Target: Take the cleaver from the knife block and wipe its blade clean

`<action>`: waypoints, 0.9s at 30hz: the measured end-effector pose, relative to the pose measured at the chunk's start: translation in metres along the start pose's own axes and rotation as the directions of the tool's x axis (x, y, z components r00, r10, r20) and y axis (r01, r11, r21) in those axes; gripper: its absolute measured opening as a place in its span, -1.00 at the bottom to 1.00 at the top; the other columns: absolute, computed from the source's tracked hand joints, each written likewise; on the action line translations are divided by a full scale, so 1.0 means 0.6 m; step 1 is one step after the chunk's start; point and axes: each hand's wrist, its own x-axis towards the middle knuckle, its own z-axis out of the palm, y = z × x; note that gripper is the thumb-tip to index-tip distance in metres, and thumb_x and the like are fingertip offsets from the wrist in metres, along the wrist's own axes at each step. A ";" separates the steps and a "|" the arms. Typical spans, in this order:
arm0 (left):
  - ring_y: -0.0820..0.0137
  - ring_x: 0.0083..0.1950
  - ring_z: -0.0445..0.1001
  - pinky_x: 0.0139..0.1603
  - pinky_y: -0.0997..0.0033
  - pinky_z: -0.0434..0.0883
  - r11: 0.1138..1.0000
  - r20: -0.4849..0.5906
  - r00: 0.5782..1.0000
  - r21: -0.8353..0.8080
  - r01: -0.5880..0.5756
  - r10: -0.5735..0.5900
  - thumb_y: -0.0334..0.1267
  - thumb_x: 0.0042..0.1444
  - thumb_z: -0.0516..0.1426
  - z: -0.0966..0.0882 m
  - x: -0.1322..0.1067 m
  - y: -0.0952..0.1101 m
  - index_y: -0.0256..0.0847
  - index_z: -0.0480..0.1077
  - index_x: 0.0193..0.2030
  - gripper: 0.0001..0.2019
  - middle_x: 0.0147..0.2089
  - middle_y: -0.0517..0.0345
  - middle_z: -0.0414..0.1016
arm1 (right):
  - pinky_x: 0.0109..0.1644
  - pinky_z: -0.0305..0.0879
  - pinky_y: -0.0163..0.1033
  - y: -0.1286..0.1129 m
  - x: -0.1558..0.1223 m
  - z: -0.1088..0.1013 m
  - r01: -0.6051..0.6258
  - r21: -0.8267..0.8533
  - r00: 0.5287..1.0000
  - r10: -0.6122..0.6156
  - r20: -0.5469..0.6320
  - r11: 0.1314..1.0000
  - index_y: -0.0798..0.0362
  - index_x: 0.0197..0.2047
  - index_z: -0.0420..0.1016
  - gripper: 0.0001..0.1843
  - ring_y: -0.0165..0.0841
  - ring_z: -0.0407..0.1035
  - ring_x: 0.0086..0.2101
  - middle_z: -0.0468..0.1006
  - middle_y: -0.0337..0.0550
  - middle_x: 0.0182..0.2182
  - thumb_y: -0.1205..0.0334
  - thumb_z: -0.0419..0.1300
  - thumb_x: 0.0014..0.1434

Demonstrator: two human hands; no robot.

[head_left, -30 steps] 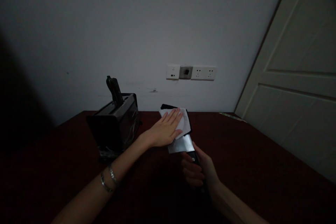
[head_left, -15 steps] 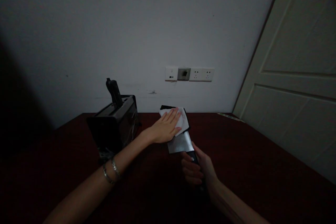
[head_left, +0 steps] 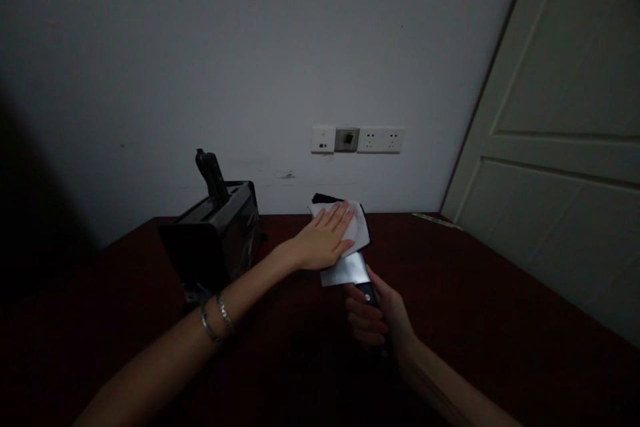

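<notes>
My right hand is wrapped round the black handle of a cleaver, whose broad metal blade points away from me. Flat on a white cloth with a dark edge, my left hand has its fingers stretched out and presses the cloth over the far part of the blade. That far part is hidden under the cloth. To the left of the left hand stands a dark knife block, with a black handle sticking up from its top slot.
The dark red table reaches back to a grey wall. Sockets and switches are set in the wall above it. A pale panelled door stands at the right. A thin strip lies near the table's back right edge.
The left hand and the cloth have shifted slightly right along the blade, baring a little less of it. The right hand keeps its grip on the handle. The view has moved a little.
</notes>
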 end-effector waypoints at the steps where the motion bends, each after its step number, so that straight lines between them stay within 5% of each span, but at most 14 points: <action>1: 0.29 0.35 -0.55 0.32 0.16 -0.27 0.999 0.003 0.999 0.006 -0.038 0.038 -0.03 0.24 -0.31 0.002 -0.004 0.010 -0.33 -0.37 0.33 -0.39 0.37 -0.02 -0.52 | -0.78 -0.03 -0.52 -0.001 0.000 -0.001 0.011 0.001 1.000 -0.011 0.010 1.000 0.15 -0.50 0.30 -0.59 -0.63 -0.19 -0.80 0.07 -0.45 -0.76 -0.01 -0.02 0.19; 4: 0.30 0.36 -0.54 0.32 0.19 -0.28 0.995 0.024 0.995 0.006 -0.102 0.102 -0.02 0.24 -0.30 0.001 -0.008 0.028 -0.30 -0.35 0.34 -0.39 0.38 0.02 -0.52 | -0.77 -0.03 -0.53 -0.002 0.000 -0.004 0.031 -0.001 0.999 -0.031 0.038 1.000 0.16 -0.49 0.30 -0.63 -0.63 -0.18 -0.80 0.06 -0.45 -0.76 0.02 0.01 0.17; 11: 0.25 0.36 -0.53 0.31 0.12 -0.27 0.996 0.043 0.996 -0.011 0.084 -0.084 -0.06 0.24 -0.31 -0.018 0.018 -0.012 -0.38 -0.38 0.33 -0.39 0.37 -0.06 -0.54 | -0.78 -0.05 -0.53 0.004 0.000 0.006 0.001 -0.005 1.000 -0.001 0.016 1.000 0.14 -0.51 0.27 -0.53 -0.63 -0.20 -0.81 0.05 -0.45 -0.77 -0.04 -0.11 0.23; 18: 0.29 0.35 -0.54 0.32 0.18 -0.27 0.997 0.027 0.997 0.005 -0.076 0.076 -0.03 0.24 -0.31 -0.005 -0.015 0.023 -0.34 -0.35 0.33 -0.39 0.37 -0.02 -0.53 | -0.79 -0.08 -0.53 0.000 -0.001 0.004 0.042 -0.040 0.999 -0.042 -0.016 0.998 0.12 -0.52 0.24 -0.59 -0.63 -0.24 -0.80 0.03 -0.46 -0.77 -0.02 -0.04 0.19; 24: 0.26 0.36 -0.51 0.31 0.12 -0.25 0.997 -0.012 0.997 -0.005 0.079 -0.079 -0.03 0.24 -0.34 -0.014 0.010 -0.024 -0.35 -0.41 0.33 -0.39 0.37 -0.06 -0.54 | -0.79 -0.09 -0.52 0.004 0.000 0.014 0.017 -0.057 0.998 -0.020 -0.054 0.998 0.11 -0.56 0.20 -0.51 -0.62 -0.26 -0.81 0.01 -0.47 -0.79 -0.09 -0.11 0.21; 27: 0.26 0.36 -0.53 0.31 0.13 -0.26 0.999 -0.005 0.999 0.001 0.040 -0.040 -0.03 0.24 -0.34 -0.006 0.001 -0.006 -0.36 -0.39 0.33 -0.38 0.37 -0.07 -0.52 | -0.79 -0.10 -0.52 0.002 -0.001 0.011 0.026 -0.061 0.998 -0.029 -0.054 0.998 0.11 -0.55 0.22 -0.54 -0.62 -0.26 -0.80 0.02 -0.47 -0.78 -0.06 -0.09 0.21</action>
